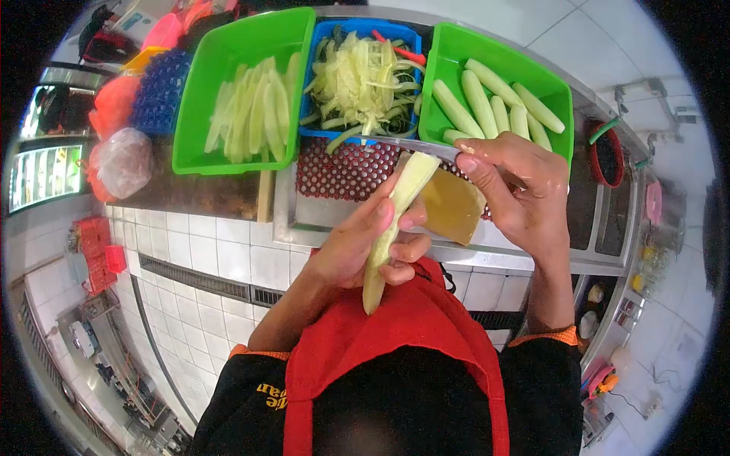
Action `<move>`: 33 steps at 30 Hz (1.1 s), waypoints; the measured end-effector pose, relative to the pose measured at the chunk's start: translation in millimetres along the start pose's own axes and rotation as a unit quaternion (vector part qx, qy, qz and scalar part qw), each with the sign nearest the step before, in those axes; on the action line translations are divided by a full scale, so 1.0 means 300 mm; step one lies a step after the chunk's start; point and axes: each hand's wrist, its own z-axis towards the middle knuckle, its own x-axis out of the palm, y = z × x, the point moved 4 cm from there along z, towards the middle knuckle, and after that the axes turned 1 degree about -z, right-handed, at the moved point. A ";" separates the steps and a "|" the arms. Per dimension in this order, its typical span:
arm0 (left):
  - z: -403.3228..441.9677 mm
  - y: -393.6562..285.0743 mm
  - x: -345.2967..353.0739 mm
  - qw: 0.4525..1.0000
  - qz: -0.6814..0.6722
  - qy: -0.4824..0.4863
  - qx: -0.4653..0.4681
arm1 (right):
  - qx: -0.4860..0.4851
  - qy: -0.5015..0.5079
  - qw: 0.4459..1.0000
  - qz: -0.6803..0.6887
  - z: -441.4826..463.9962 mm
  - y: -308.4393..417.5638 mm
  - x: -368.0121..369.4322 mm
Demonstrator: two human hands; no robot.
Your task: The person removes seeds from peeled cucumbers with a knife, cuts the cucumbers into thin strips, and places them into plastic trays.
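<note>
My left hand (pixel 346 247) is wrapped round a peeled, pale green cucumber (pixel 395 209), its cut inner side facing up and one end pointing to the knife. In my right hand (pixel 525 190) is a knife (pixel 414 144), its blade reaching left past the cucumber's upper end. Wet seed pulp (pixel 368 128) hangs at the blade's tip, by the near rim of a blue bin (pixel 417 57). That bin is heaped with pale pulp and green peel strips (pixel 357 76); a red-handled tool (pixel 411 55) lies on top. The right hand's grip partly hides the knife handle.
A green bin (pixel 201 91) at left holds cucumber halves (pixel 258 110). Another green bin (pixel 561 99) at right holds whole peeled cucumbers (pixel 475 99). Below sit a red perforated mat (pixel 327 171) and a yellowish board (pixel 452 205). A knotted plastic bag (pixel 125 163) lies far left.
</note>
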 end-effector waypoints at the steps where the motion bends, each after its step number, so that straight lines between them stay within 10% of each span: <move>1: -0.004 -0.001 -0.005 1.000 0.006 -0.010 0.005 | 0.012 -0.012 1.000 -0.001 -0.004 0.000 0.002; 27: -0.086 0.070 -0.151 0.955 -0.260 -0.096 0.107 | 0.002 0.081 0.995 0.055 -0.113 0.027 0.194; 33: -0.088 0.065 -0.147 0.926 -0.370 0.038 0.065 | 0.026 0.110 0.991 0.065 -0.135 0.045 0.228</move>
